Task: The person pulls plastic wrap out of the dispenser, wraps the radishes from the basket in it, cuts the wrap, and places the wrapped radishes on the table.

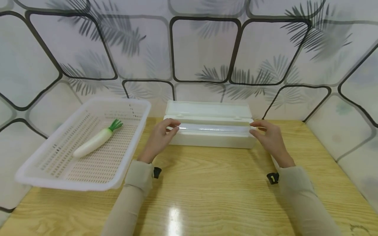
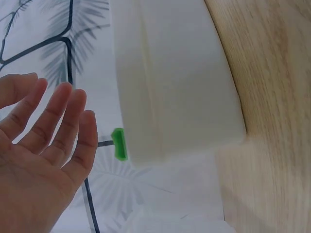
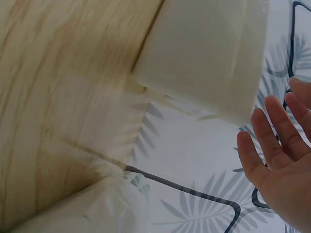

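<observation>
A long white cling film box (image 1: 211, 141) stands near the wall with its lid (image 1: 209, 109) tipped back. Inside lies a roll of clear cling film (image 1: 215, 127). At the box's left end my left hand (image 1: 159, 139) pinches the film between thumb and forefinger. My right hand (image 1: 271, 137) does likewise at the right end. Both wrist views show the other fingers loosely spread beside the box, with the clear film itself hard to make out. In the left wrist view, a small green piece (image 2: 119, 144) shows at the box's edge.
To the left, a white plastic basket (image 1: 125, 164) holds a white radish (image 1: 94, 142) with green stalks. A patterned wall (image 1: 203, 49) rises behind the wooden table (image 1: 212, 193). Something white and filmy (image 3: 92, 208) lies near the right wrist.
</observation>
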The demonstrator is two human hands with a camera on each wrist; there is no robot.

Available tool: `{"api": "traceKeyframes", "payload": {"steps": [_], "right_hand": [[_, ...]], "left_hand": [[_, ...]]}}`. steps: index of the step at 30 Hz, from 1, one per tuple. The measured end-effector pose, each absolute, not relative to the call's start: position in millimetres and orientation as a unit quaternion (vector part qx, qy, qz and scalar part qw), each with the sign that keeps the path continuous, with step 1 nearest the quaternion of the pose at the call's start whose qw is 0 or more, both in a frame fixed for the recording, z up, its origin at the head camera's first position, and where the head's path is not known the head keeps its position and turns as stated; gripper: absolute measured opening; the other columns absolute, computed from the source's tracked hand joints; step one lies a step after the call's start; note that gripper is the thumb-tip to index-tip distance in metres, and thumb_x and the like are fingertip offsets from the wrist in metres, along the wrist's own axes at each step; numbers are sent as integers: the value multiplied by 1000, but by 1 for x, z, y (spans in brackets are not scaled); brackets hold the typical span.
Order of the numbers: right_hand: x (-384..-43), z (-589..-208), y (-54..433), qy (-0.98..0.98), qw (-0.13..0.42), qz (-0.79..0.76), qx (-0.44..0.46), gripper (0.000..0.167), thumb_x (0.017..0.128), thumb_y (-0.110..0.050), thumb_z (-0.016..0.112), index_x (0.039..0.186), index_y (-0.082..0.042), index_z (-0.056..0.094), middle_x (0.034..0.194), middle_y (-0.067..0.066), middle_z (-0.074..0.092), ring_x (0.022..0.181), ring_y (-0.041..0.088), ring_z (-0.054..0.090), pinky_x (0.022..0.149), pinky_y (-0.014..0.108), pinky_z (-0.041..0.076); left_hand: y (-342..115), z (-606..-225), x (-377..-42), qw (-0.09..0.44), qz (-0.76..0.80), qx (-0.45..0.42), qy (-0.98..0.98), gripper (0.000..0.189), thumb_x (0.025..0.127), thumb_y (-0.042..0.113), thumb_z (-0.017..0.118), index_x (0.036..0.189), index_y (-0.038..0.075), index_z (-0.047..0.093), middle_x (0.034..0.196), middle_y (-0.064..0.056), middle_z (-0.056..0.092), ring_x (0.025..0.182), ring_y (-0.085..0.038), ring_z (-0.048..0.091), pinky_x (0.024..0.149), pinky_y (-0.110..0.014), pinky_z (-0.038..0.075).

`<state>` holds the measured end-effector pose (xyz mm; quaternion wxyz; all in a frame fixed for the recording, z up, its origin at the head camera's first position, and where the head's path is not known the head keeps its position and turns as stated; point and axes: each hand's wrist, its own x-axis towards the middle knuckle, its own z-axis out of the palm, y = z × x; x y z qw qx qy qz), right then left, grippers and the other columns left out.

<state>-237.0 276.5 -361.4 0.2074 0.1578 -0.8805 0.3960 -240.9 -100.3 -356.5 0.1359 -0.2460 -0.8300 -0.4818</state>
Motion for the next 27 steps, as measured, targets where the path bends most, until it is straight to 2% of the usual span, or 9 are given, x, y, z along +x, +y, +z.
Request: {"api": "traceKeyframes", "payload": {"steps": [4, 13, 18, 25, 27], "right_hand": [[-244, -367, 276, -878, 215, 389, 177, 17, 92, 9, 68, 108, 11, 69, 115, 30, 67, 111, 47, 60, 93, 62, 48], [-257, -373, 278, -884, 210, 360, 213, 20, 87, 12, 71, 107, 9, 72, 112, 31, 67, 109, 51, 59, 92, 67, 45], [-262, -370, 277, -894, 195, 335, 223, 18, 87, 9, 73, 105, 7, 74, 109, 29, 69, 108, 51, 59, 96, 66, 42], [-267, -372, 275, -893, 207, 323, 234, 10, 83, 11, 75, 92, 6, 74, 97, 25, 72, 98, 47, 60, 90, 62, 43], [-268, -373, 275, -893, 210, 325, 232, 9, 83, 11, 74, 91, 6, 74, 97, 25, 72, 97, 46, 60, 90, 62, 43]], "left_hand": [[-105, -359, -246, 129, -476, -228, -840, 20, 102, 2, 59, 117, -9, 65, 116, -24, 67, 109, -36, 63, 92, -51, 51], [-109, -362, -253, 138, -469, -206, -848, 19, 103, 6, 59, 114, -7, 68, 114, -20, 69, 109, -35, 63, 95, -53, 49], [-112, -364, -259, 132, -468, -203, -850, 20, 103, 5, 58, 114, -8, 68, 115, -22, 69, 113, -37, 62, 102, -54, 44], [-116, -366, -264, 111, -464, -197, -856, 20, 103, 5, 58, 114, -7, 69, 115, -22, 70, 112, -37, 62, 94, -53, 49], [-116, -366, -265, 106, -467, -195, -856, 19, 103, 5, 58, 113, -7, 69, 114, -22, 70, 112, -37, 63, 96, -52, 50]]}}
